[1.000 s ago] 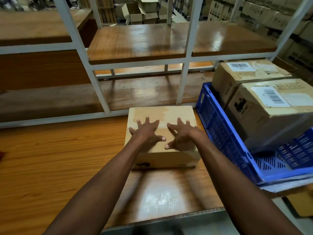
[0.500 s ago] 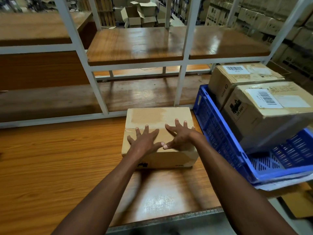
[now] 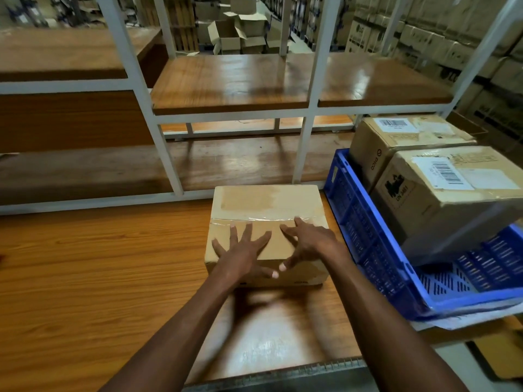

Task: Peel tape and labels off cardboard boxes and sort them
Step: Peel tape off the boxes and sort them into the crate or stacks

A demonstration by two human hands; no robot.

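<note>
Work has barely begun: my left hand (image 3: 245,251) and right hand (image 3: 307,241) lie splayed, gripping nothing, on the center-frame taped box (image 3: 267,206); two labelled boxes (image 3: 452,193) wait in the right-side blue crate (image 3: 368,236).

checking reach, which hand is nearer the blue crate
Right. The right hand lies on the box's crate-side half; the left hand lies further from the blue crate.

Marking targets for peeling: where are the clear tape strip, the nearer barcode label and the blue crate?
clear tape strip (image 3: 263,218), head view, shiny middle stretch.
nearer barcode label (image 3: 444,172), head view, barcode area.
blue crate (image 3: 368,222), head view, left wall.
</note>
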